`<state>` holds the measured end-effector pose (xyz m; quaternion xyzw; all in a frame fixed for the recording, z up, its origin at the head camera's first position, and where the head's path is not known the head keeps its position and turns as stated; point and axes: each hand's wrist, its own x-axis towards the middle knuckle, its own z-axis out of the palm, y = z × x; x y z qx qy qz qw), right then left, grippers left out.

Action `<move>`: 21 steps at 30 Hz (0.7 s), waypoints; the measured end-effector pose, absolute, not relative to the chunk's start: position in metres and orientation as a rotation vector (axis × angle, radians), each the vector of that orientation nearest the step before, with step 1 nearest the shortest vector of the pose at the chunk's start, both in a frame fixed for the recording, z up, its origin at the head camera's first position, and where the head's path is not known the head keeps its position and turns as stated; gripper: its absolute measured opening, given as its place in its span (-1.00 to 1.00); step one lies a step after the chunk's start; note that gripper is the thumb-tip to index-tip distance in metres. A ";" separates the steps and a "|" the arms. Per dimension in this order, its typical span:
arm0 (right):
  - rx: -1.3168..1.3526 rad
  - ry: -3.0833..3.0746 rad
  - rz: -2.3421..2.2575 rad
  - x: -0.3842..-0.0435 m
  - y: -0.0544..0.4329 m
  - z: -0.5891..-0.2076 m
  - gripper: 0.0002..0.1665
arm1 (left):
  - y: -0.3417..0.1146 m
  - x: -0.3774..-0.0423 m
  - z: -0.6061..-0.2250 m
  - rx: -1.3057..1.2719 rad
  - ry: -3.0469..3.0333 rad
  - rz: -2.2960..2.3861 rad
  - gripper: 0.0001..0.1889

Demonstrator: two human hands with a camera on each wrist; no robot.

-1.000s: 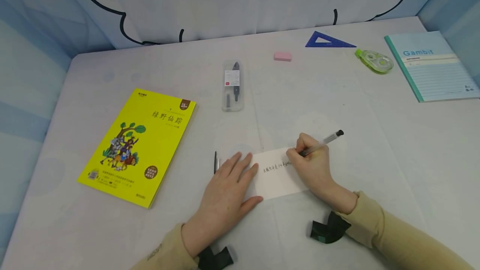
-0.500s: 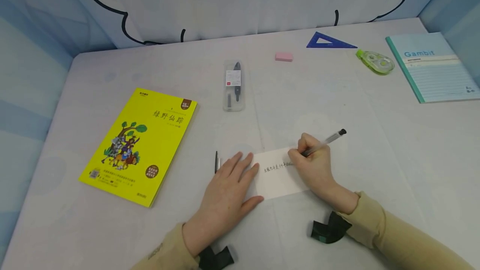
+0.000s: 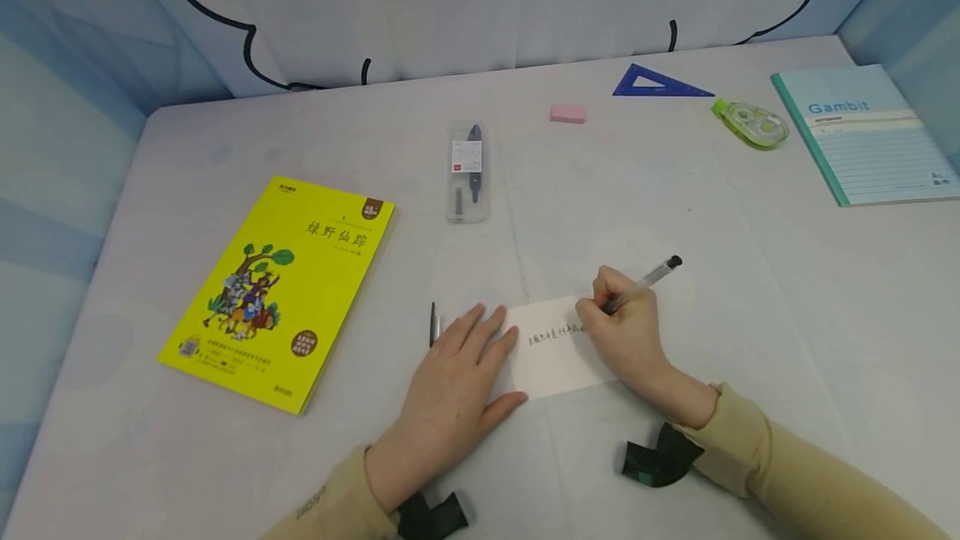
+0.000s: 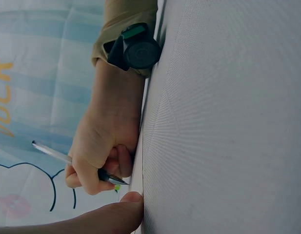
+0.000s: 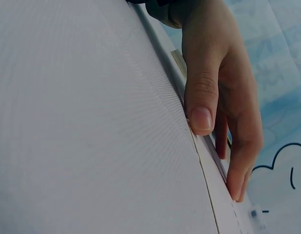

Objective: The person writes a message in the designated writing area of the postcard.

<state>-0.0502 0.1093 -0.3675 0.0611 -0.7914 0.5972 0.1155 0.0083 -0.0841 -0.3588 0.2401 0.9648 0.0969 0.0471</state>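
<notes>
A small white sheet of paper (image 3: 564, 369) bears one line of handwritten characters along its upper part. My left hand (image 3: 453, 398) lies flat with fingers spread over the sheet's left edge, the thumb touching its lower left. In my right hand (image 3: 626, 332) I pinch a pen (image 3: 660, 273) with a clear barrel and black cap end, slanting up to the right. Its tip is hidden by my fingers in the head view; in the left wrist view the pen tip (image 4: 125, 183) points down close to the paper. A thin dark rod (image 3: 432, 323) shows just left of my left fingertips.
A yellow book (image 3: 277, 298) lies at left. Farther back are a compass set in a clear case (image 3: 467, 173), a pink eraser (image 3: 567, 113), a blue set square (image 3: 652, 83), a green correction tape (image 3: 752, 125) and a pale blue notebook (image 3: 870, 140). Dark wrist cameras (image 3: 660, 457) sit near both cuffs.
The pen's upper end has tipped slightly, first right and then back left, with small shifts of my right hand. My left hand stays in place on the paper.
</notes>
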 end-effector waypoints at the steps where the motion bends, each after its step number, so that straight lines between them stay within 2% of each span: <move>1: 0.159 -2.300 1.770 -0.051 0.111 -0.371 -0.63 | -0.084 0.009 -0.359 0.731 2.941 0.295 -0.29; 8: 0.070 -2.174 1.934 -0.055 0.114 -0.378 -0.64 | -0.085 0.009 -0.359 0.729 2.935 0.304 -0.29; 14: -0.098 -2.345 1.860 -0.048 0.108 -0.369 -0.59 | -0.086 0.008 -0.360 0.736 2.936 0.278 -0.29; 16: -0.053 -2.438 1.812 -0.043 0.106 -0.365 -0.61 | -0.085 0.008 -0.360 0.741 2.933 0.275 -0.29; 21: 0.251 -2.581 1.754 -0.029 0.097 -0.362 -0.69 | -0.085 0.007 -0.361 0.748 2.941 0.283 -0.30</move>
